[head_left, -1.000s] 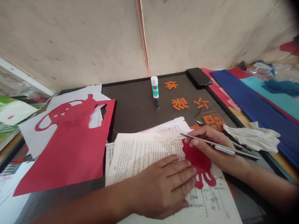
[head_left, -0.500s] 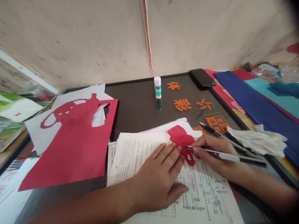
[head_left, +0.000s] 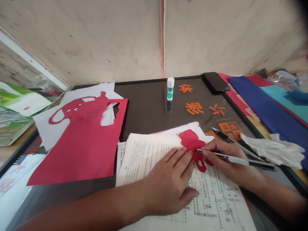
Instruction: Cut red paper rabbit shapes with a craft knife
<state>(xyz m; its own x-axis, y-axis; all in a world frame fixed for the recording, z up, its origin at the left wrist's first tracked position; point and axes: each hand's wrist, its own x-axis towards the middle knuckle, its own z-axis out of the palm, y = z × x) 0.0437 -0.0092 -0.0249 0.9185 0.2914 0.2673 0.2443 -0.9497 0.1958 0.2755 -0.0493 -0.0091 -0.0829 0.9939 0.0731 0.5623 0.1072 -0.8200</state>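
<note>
My left hand (head_left: 172, 179) lies flat, fingers together, on a stack of printed paper sheets (head_left: 149, 154), its fingertips pressing the edge of a small red paper cut-out (head_left: 190, 141). My right hand (head_left: 223, 157) is closed on a slim craft knife (head_left: 238, 159) whose tip touches the lower part of that cut-out. A second pen-like tool (head_left: 226, 136) lies on the dark mat just behind my right hand.
A large red sheet with a teapot shape cut in it (head_left: 81, 144) lies left on white paper. A glue stick (head_left: 170, 89) stands on the dark mat (head_left: 144, 106) near orange paper characters (head_left: 193, 108) and a phone (head_left: 215, 82). White gloves (head_left: 271, 149) and blue paper (head_left: 267, 109) lie right.
The red cut-out went from under my right hand up to the top edge of the printed sheets. Both hands followed it, and the knife tip now rests on it.
</note>
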